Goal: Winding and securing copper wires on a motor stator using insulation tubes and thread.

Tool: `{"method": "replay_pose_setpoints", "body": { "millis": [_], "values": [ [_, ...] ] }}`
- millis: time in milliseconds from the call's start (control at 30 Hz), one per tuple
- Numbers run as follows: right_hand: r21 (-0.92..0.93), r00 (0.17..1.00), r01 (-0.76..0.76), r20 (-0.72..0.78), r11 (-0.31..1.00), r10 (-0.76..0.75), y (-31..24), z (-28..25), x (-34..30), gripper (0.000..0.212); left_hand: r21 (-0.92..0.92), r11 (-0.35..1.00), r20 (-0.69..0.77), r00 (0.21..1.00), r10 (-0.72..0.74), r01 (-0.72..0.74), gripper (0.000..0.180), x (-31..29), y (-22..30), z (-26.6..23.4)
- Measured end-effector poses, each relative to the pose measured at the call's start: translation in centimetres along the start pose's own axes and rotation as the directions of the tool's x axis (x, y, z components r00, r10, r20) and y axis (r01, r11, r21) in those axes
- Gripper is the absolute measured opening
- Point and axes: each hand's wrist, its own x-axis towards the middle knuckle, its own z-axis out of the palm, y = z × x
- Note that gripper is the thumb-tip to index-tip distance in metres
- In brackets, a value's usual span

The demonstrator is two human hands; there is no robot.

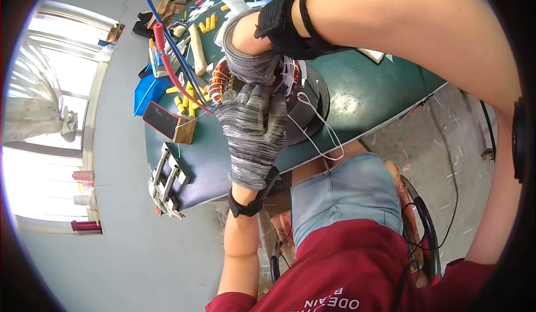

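Note:
A motor stator with copper windings [219, 82] bound in white cord stands on a round dark turntable [319, 97] at the table's near edge. My left hand [251, 130], in a grey striped knit glove, grips the stator's near side, its fingertips bent in among the windings and its thumb to the right. Over the far side reaches my right hand [250, 58], in a matching glove and bent back towards me; its fingers are hidden behind the wrist and the left hand. A loop of white cord [336, 143] hangs from the stator's right side over the table edge.
Blue and red cables [173, 69] hang down left of the stator. Yellow rolls [181, 104], a phone [160, 121] against a wooden block [185, 130], a metal fixture [169, 172] and a blue container [149, 95] stand at left. Scraps and tools lie farther back.

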Motion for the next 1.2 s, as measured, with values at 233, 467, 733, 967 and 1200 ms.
{"method": "replay_pose_setpoints", "body": {
  "millis": [233, 467, 733, 967, 1200],
  "values": [
    [0.598, 0.98, 0.129, -0.199, 0.791, -0.009, -0.3, 0.8, -0.9, 0.013, -0.045, 0.999, -0.005, 1.0, 0.008, -0.008, 0.018, 0.3, 0.3, 0.6],
    [0.849, 0.857, -0.009, -0.265, 0.528, 0.441, -3.2, 0.2, -3.6, 0.015, -0.098, 0.99, 0.035, 0.995, -0.094, 0.097, 0.011, 0.1, 0.4, 0.2],
    [0.072, 0.598, -0.355, -0.749, 0.932, 0.286, -5.8, 11.3, -12.5, 0.038, -0.056, 0.996, -0.007, 0.997, -0.074, 0.074, 0.009, 0.2, 0.6, 0.4],
    [0.515, 0.66, -0.1, -0.606, 0.851, 0.444, -8.5, 7.7, -11.9, 0.058, 0.0, 0.998, -0.011, 0.998, -0.06, 0.06, 0.012, -0.1, 0.3, 0.1],
    [0.244, 0.652, -0.445, -0.572, 0.861, 0.499, -10.8, 11.0, -27.5, 0.029, -0.062, 0.997, -0.014, 0.999, -0.048, 0.047, 0.013, -0.1, 0.3, -0.2]
  ]
}}
